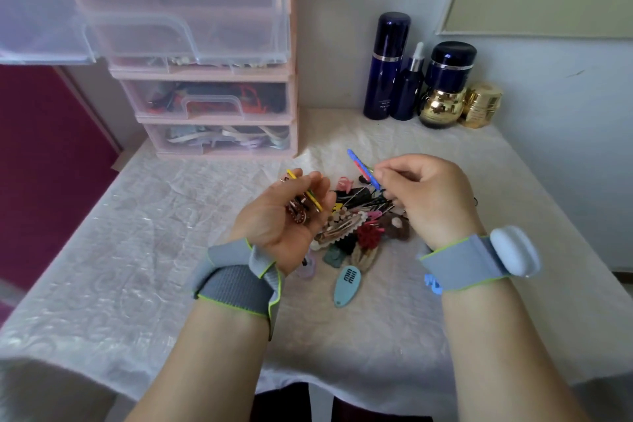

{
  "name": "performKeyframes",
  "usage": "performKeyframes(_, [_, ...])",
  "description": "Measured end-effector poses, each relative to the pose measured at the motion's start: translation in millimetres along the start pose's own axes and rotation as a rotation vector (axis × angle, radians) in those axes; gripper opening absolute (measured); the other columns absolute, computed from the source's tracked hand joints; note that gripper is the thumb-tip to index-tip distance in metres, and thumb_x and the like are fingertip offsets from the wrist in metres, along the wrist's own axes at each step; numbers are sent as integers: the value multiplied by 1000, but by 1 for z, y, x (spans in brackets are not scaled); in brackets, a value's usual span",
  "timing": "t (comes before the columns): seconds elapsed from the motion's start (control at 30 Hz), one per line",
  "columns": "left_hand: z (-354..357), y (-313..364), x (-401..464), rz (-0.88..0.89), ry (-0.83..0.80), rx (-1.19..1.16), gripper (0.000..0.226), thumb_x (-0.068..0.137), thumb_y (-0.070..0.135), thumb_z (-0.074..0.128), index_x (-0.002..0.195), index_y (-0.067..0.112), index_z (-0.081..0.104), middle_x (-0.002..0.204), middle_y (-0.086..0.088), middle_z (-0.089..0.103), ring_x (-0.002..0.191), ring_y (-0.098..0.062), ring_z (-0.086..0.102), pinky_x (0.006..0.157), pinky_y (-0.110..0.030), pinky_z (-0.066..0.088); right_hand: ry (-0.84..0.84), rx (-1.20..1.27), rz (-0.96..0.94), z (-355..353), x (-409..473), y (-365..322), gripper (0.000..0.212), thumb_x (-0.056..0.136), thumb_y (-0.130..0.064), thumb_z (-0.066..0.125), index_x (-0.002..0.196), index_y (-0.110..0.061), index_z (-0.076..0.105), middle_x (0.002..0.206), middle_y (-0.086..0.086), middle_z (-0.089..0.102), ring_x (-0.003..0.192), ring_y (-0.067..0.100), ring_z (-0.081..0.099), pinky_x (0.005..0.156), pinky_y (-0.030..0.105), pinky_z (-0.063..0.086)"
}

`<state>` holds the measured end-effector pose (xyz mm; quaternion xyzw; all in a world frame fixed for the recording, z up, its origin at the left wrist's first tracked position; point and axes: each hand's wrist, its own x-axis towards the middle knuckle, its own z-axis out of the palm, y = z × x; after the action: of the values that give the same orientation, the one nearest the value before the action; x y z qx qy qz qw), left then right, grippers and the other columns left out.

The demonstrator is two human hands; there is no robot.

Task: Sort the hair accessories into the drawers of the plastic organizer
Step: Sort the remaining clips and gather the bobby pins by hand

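My right hand (416, 187) pinches the blue and pink clips (363, 169) above the pile (356, 223) on the table (137, 233), so I should lay them flat into my cupped left hand (287, 216) beside its clips, then carry all to the open drawer (178, 14).

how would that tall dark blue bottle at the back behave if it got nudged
The tall dark blue bottle stands upright on a narrow base, so it would probably tip rather than slide. Its glossy, round body looks slippery and apt to roll. Falling right, it would likely hit the dropper bottle.
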<state>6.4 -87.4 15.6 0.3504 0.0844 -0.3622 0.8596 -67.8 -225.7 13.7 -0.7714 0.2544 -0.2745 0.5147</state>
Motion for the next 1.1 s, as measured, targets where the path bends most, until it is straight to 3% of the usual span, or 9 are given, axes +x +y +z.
performKeyframes(0.07, [4,-3,-2,-9,-18,21,13,82,-6,53,84,7,52,68,-12,66,72,-24,67,69,-37,55,-31,115,4,3,-4,-6,13,83,-16,64,74,-23,70,49,-10,61,45,-2,52,42,11,41])
performKeyframes(0.17, [7,-5,-3,-11,-61,62,14,72,-5,58,83,4,55,74,-14,66,73,-24,66,72,-39,55,-160,211,25,10,-8,-11,15,84,-14,63,74,-24,69,49,-9,61,45,-2,53,43,9,39])
performKeyframes(0.27, [7,-7,-2,11,-73,76,7,85,-3,52,82,-2,58,77,-14,66,79,-22,63,71,-39,55,-247,164,5,17,-10,-12,15,84,-13,63,75,-25,68,51,-11,61,47,-2,53,46,11,41])
performKeyframes(0.47, [2,-2,0,26,-19,0,15,89,-4,47,80,-2,59,62,-10,67,65,-17,65,64,-33,57,-297,75,-69,16,-8,-9,14,83,-16,65,77,-27,69,53,-22,62,51,-8,54,52,5,39])
performKeyframes(0.57, [-3,6,0,38,-15,-27,20,90,-3,45,75,1,57,56,-8,66,54,-15,67,58,-33,57,-262,-226,-70,12,-7,-4,12,78,-25,71,90,-23,72,68,-18,62,61,-8,55,59,5,38])
performKeyframes(0.7, [-10,13,0,78,-14,-79,20,90,-3,44,78,7,56,54,-6,63,52,-16,66,65,-42,55,-372,-604,-33,6,-9,-2,29,71,-40,73,97,-28,67,83,-12,59,80,8,56,66,23,38])
performKeyframes(0.87, [-12,14,-2,77,-12,-55,26,90,-2,45,75,11,63,59,-6,62,53,-16,66,63,-39,56,-353,-436,-26,7,-10,-2,14,74,-23,74,86,-28,68,70,-11,59,68,7,55,65,24,44])
performKeyframes(1.0, [-13,13,-1,66,-5,-31,20,91,2,46,88,17,58,59,-3,65,51,-13,64,60,-30,56,-249,-210,-37,2,-9,-2,17,76,-15,71,77,-31,66,66,-11,58,56,-1,53,58,16,42])
performKeyframes(1.1, [-13,12,-1,21,-19,-29,17,92,4,44,86,16,54,63,-4,67,52,-13,62,57,-23,54,-165,-50,-45,0,-10,-4,20,77,-11,70,73,-30,66,68,-7,62,58,3,56,57,21,46])
